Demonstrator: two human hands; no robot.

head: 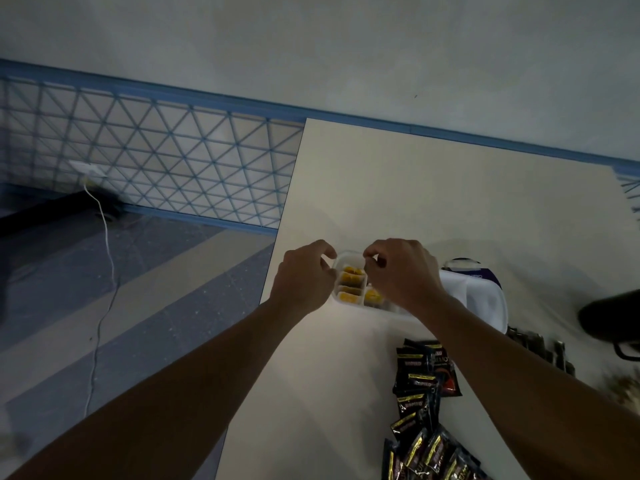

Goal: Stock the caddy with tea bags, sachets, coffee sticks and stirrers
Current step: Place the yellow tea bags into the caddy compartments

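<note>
- The caddy point(347, 253) is a shallow tray of clear plastic, split by thin walls into compartments. It stands on the desk point(381, 188) close to the left edge, between my two hands.
- Yellow packets point(349, 284) stand in a row in its left compartment, with a few more in the one beside it. The right part of the tray is hidden under my right hand point(403, 273).
- My left hand point(301, 280) is at the caddy's far left corner, and its fingers point(325, 251) curl round the rim there and hold it.
- My right fingers have thumb and forefinger pinched together over the far end of the middle compartment. In this dim light I cannot tell whether a packet is in the pinch.
- To do this step well, I judge that the left hand should brace the light tray so it does not skid on the smooth desk. Each packet should go in edge first, upright and in line with the row, without crushing its neighbours.
- Black coffee sachets point(424, 389) lie in a loose heap on the near right of the desk, well apart from the caddy. I would save a free compartment for them.
- A white tub point(485, 299) sits just right of the caddy, beyond my right wrist.
</note>
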